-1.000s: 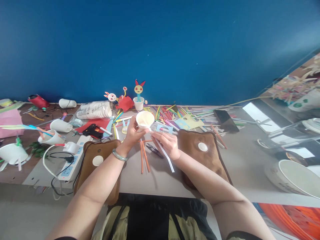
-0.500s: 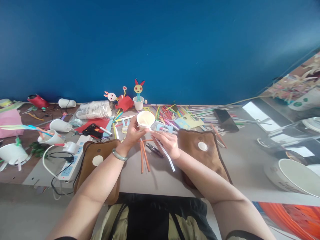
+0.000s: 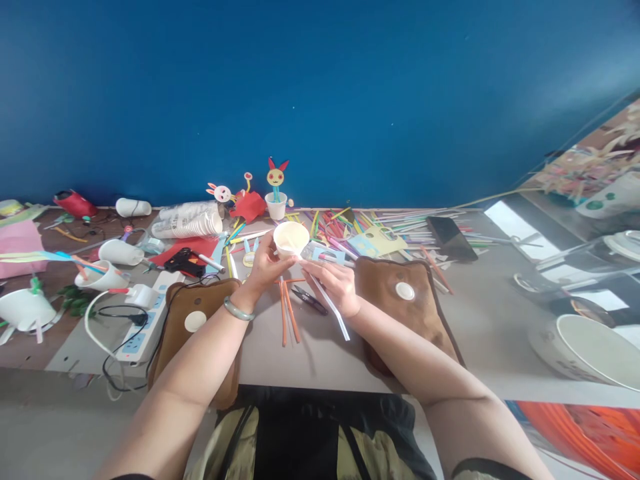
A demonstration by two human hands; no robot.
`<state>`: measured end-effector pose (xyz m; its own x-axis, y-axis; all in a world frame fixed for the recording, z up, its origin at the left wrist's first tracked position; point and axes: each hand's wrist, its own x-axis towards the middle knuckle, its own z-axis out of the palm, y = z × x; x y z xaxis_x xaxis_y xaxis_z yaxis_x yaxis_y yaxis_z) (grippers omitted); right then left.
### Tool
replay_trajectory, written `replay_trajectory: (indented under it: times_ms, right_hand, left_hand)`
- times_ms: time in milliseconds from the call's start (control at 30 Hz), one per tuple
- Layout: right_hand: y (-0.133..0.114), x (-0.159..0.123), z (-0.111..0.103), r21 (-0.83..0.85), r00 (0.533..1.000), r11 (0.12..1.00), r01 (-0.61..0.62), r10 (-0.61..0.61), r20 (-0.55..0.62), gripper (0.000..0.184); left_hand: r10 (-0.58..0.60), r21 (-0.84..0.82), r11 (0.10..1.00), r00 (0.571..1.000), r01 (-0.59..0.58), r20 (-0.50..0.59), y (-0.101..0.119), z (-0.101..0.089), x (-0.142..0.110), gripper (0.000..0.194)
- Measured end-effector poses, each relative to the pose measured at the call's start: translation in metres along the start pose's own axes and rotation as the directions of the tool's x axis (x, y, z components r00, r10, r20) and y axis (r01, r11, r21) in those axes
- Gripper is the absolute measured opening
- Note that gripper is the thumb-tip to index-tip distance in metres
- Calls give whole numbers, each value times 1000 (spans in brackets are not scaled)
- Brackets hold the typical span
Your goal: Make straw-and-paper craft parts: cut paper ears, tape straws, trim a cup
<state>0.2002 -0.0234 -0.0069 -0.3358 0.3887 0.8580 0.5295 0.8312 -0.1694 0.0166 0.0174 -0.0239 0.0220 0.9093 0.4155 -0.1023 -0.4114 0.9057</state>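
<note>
My left hand (image 3: 267, 267) grips a white paper cup (image 3: 291, 239) by its side, the cup's open mouth tilted toward me. In my right hand (image 3: 336, 283) is a white drinking straw (image 3: 334, 313), its upper end close against the cup's lower wall and its bent end pointing down. Whether the straw touches or enters the cup, my fingers hide. Below the cup lie orange straws (image 3: 291, 313) on the table, and beside them small black scissors (image 3: 309, 300).
Brown cushion-like pads (image 3: 409, 313) flank my arms on the table. A power strip (image 3: 147, 327) with plugged-in cables lies left. Behind are loose colored straws (image 3: 345, 223), stacked paper cups (image 3: 190, 223), a rabbit-faced cup figure (image 3: 276, 193) and a phone (image 3: 451, 240). A white bowl (image 3: 595, 353) stands right.
Almost nothing differs. Both hands keep the cup and the white straw in the same place, with only a slight shift of the whole view.
</note>
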Motion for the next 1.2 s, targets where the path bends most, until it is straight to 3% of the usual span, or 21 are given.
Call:
replay_trajectory:
  times_ms: [233, 467, 833, 967, 1100, 1200]
  right_hand:
    - [1, 0, 1, 7, 1000, 1000, 0, 0, -14, 16]
    - [0, -1, 0, 14, 1000, 1000, -12, 12, -18, 18]
    - [10, -5, 2, -12, 995, 998, 61, -60, 76, 18]
    - [11, -5, 3, -21, 995, 996, 81, -80, 59, 19]
    - [10, -5, 3, 0, 998, 998, 57, -57, 26, 23]
    - [9, -6, 6, -10, 999, 1000, -27, 28, 45, 31]
  left_hand:
    - [-54, -39, 998, 999, 54, -4, 0, 0, 0, 62]
    - [-69, -64, 996, 997, 66, -40, -8, -2, 1, 70]
    - [109, 66, 993, 987, -102, -118, 11, -1, 1, 65]
    - [131, 110, 987, 987, -121, -88, 12, -1, 1, 66]
    - [80, 77, 994, 996, -77, -40, 8, -2, 0, 70]
    - [1, -3, 1000, 999, -1, -33, 5, -2, 1, 73]
